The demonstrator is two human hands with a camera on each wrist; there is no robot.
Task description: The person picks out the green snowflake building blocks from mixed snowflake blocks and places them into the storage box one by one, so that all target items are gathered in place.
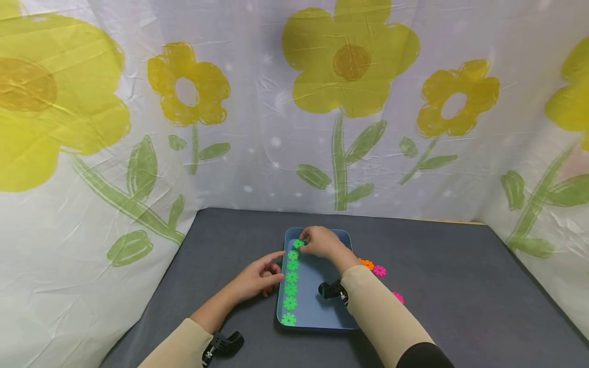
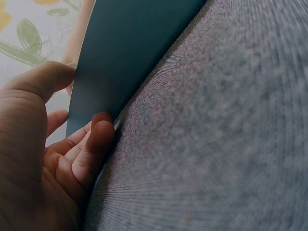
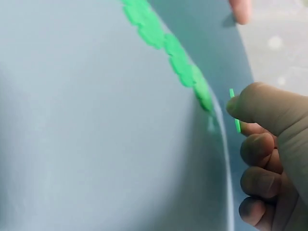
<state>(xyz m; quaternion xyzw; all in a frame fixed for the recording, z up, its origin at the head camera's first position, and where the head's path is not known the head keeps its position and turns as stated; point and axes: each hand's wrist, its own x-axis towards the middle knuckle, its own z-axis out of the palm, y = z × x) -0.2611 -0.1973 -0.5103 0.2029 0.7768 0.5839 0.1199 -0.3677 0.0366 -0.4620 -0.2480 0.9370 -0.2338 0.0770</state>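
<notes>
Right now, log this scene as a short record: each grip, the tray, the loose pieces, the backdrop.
Left grip: touches the left side of the blue tray
Right grip: pinches a green flower piece near the tray's far left corner
Tray row: six green pieces along the inner left wall
Right of tray: orange and pink pieces on the dark table
Backdrop: flower-patterned sheet

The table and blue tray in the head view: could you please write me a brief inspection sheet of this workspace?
Surface: dark grey table; blue tray on it.
Job's things: six green flowers visible in a row along the tray's left side.
Clutter: orange flowers and pink flowers right of the tray, partly behind the right sleeve.
Left hand: touches the tray's left wall.
Right hand: pinches another green flower.
Cables: nothing seen.
Surroundings: white curtain with a yellow floral print.
</notes>
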